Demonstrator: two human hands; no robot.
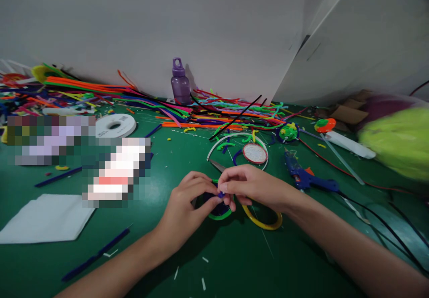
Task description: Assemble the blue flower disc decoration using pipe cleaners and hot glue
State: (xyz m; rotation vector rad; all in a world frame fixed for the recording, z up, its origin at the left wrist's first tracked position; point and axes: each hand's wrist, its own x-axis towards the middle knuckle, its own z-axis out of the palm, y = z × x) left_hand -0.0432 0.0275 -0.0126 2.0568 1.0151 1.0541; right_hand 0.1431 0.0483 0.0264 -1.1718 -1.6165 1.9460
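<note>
Both hands meet over a round dark-blue disc with a bright green rim [219,216], low above the green table. My left hand [187,204] grips the disc's left side between fingers and thumb. From the right, my right hand [243,184] pinches a small dark-blue piece [221,195] at the disc's upper face; the fingers hide most of it. Beneath the right hand lie scissors, whose yellow handle [268,226] and blade tip show on either side. Just beyond are a white ring [214,145] and a red-edged white disc [255,153].
A blue glue gun [310,179] with its cord lies right. Colourful pipe cleaners [134,97] pile along the wall beside a purple bottle [180,83]. Left are a white spool [125,126], white sheets [43,220] and a dark-blue pipe cleaner [97,253]. A yellow-green bundle [398,141] sits far right.
</note>
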